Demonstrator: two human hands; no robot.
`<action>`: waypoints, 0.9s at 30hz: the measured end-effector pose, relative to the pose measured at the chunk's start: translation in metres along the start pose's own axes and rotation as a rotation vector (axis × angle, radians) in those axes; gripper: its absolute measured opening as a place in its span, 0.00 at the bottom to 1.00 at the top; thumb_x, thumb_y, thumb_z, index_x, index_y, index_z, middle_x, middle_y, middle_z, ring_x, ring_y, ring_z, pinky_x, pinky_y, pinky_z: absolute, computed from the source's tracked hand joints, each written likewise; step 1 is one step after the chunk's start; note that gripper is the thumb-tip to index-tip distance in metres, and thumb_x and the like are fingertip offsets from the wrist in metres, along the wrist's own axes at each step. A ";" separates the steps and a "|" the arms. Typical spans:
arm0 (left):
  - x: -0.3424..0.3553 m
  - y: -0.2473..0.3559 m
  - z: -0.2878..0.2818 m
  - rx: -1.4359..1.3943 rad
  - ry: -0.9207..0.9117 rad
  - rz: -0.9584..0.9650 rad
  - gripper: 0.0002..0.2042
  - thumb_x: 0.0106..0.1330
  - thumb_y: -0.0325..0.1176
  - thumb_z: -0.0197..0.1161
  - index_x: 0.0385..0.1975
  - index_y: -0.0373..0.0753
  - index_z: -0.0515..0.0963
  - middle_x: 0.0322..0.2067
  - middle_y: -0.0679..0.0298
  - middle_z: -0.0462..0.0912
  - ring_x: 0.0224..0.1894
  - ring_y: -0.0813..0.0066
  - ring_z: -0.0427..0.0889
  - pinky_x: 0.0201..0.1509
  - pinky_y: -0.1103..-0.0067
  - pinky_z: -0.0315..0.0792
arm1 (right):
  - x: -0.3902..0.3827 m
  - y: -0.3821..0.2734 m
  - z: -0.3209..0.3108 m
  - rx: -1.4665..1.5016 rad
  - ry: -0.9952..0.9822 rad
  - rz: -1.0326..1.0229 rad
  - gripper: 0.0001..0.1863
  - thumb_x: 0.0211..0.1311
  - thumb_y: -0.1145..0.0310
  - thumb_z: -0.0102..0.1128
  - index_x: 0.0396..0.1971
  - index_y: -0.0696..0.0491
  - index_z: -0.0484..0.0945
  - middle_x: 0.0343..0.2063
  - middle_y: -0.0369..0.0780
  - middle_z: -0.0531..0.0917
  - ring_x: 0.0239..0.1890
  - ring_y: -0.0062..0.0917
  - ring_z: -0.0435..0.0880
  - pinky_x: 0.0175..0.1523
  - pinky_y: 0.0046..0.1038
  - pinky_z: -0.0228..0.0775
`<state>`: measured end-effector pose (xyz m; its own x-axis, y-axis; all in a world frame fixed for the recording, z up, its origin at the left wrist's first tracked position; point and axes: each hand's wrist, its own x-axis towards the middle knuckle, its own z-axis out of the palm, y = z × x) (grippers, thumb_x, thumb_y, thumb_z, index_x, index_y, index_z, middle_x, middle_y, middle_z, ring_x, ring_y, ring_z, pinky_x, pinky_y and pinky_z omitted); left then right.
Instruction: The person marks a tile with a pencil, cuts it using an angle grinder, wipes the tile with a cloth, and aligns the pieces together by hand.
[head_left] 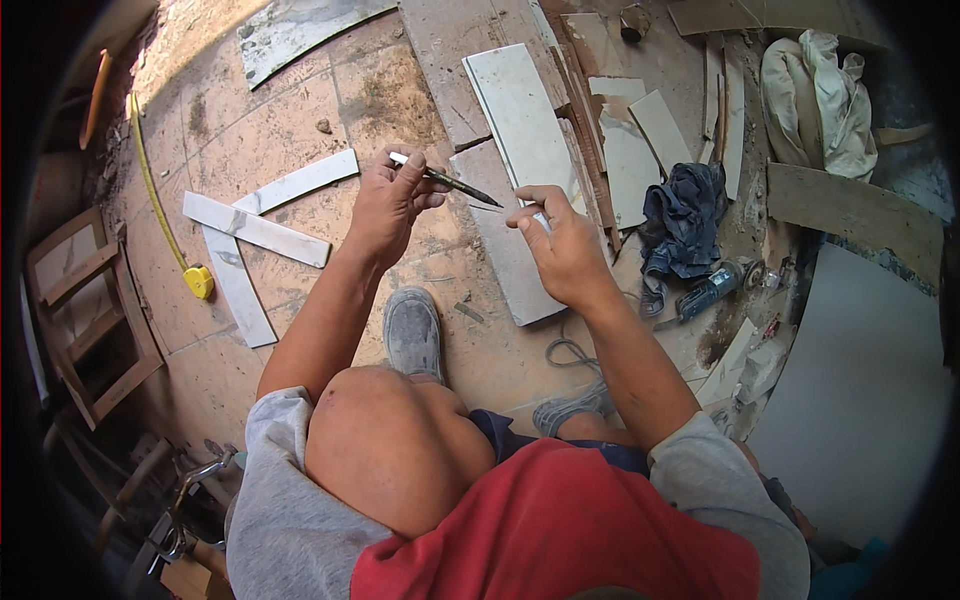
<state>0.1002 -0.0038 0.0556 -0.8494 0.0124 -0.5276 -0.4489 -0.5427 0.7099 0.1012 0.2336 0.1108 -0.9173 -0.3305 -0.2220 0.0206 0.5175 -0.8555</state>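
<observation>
My left hand (pixel 385 205) is closed round a slim dark pen (pixel 465 187) with a white back end. Its tip points right, toward my other hand. My right hand (pixel 562 245) has its fingers pinched together, with a small whitish piece (pixel 542 222) showing between them; its kind is hard to tell. Just beyond the right hand, a long white marbled tile (pixel 518 110) lies on a grey board (pixel 505 262) on the floor. Left of my left hand, narrow white tile strips lie across one another, the top strip (pixel 255 228) slanting over the others.
A yellow tape measure (pixel 199 282) lies with its blade pulled out at left, near a wooden frame (pixel 95 315). To the right are tile offcuts (pixel 625 165), a dark crumpled cloth (pixel 685 220), an angle grinder (pixel 712 290) with a cord, and a large pale sheet (pixel 850 370).
</observation>
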 end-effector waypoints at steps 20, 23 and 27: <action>-0.014 0.001 0.024 0.080 -0.112 0.092 0.10 0.73 0.37 0.59 0.45 0.40 0.68 0.37 0.61 0.81 0.37 0.75 0.82 0.40 0.78 0.78 | -0.006 -0.023 -0.001 -0.081 -0.055 0.016 0.31 0.63 0.72 0.57 0.66 0.56 0.60 0.34 0.54 0.83 0.37 0.53 0.83 0.42 0.47 0.74; -0.012 -0.001 0.024 0.072 -0.101 0.114 0.07 0.75 0.33 0.56 0.47 0.41 0.69 0.40 0.62 0.79 0.37 0.78 0.81 0.39 0.79 0.77 | -0.009 -0.020 -0.003 -0.211 -0.105 0.051 0.31 0.63 0.72 0.54 0.66 0.57 0.59 0.30 0.55 0.83 0.35 0.52 0.83 0.43 0.49 0.75; -0.012 -0.001 0.020 0.117 -0.162 0.157 0.08 0.76 0.33 0.53 0.50 0.42 0.67 0.42 0.61 0.77 0.38 0.77 0.78 0.39 0.81 0.71 | -0.011 -0.016 -0.004 -0.336 -0.201 0.008 0.30 0.60 0.74 0.50 0.64 0.59 0.62 0.25 0.53 0.83 0.31 0.48 0.85 0.37 0.46 0.77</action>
<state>0.1053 0.0133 0.0702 -0.9405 0.0749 -0.3313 -0.3285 -0.4482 0.8314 0.1097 0.2321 0.1293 -0.8210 -0.4558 -0.3437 -0.1342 0.7393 -0.6599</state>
